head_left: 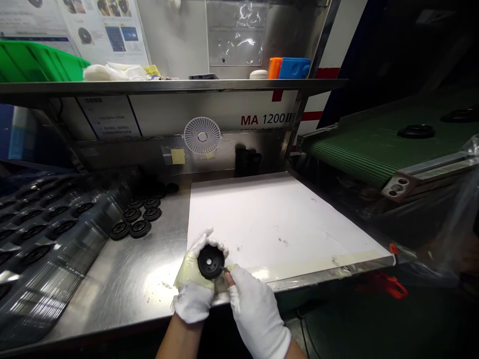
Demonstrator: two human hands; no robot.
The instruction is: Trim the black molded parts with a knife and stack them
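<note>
My left hand (193, 281), in a white glove with tape over the fingers, is closed around a round black plastic part (211, 262) and holds it up at the front edge of the steel bench (130, 279). My right hand (256, 311), also gloved, pinches a small thin tool (224, 269) whose tip touches the part's right rim. Both hands hover over the near corner of a white sheet (277, 224) laid on the bench.
Several more black round parts (136, 219) lie in rows on the bench at the left, beside a clear tray (41, 234) holding others. A small white fan (202, 135) stands at the back. On the right, a green conveyor (374, 149) carries black parts. Red-handled cutters (385, 285) hang below the bench edge.
</note>
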